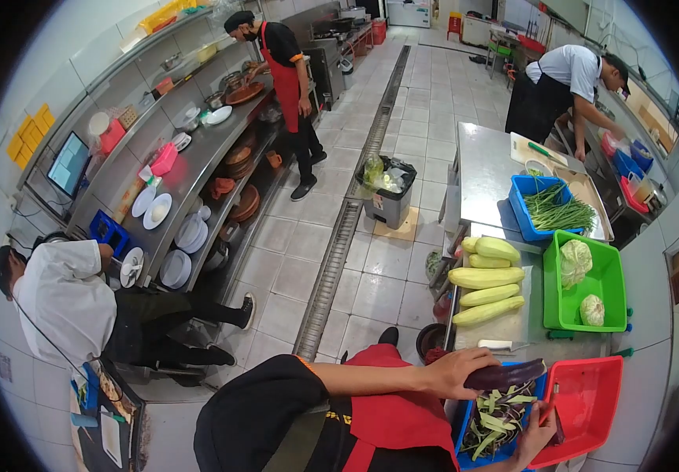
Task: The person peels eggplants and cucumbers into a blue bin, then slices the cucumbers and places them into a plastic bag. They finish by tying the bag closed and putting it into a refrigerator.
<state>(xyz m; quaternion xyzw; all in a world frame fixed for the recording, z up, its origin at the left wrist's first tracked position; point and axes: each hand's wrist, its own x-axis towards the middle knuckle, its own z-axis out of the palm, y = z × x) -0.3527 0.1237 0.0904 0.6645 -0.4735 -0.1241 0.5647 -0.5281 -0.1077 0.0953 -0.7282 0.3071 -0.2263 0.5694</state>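
Observation:
My left hand [465, 373] is wrapped round the near end of a dark purple eggplant [516, 373], held over a blue tray [460, 429]. Purple and pale green peelings [498, 421] lie in that tray. Lower down, my right hand [538, 429] is closed on a thin reddish-brown tool [553, 396], whose exact form is unclear. Behind its fingers, part of another purple eggplant [559, 429] shows by a red tray [589, 393].
Yellow-green peeled vegetables [487, 278] and a knife [501, 344] lie on the counter. Beyond are a green tray [552, 275] with cabbages and a blue basket [522, 208] of green stalks. One co-worker [575, 86] bends at upper right; two others stand along the left shelves. A bin [390, 206] stands on the floor.

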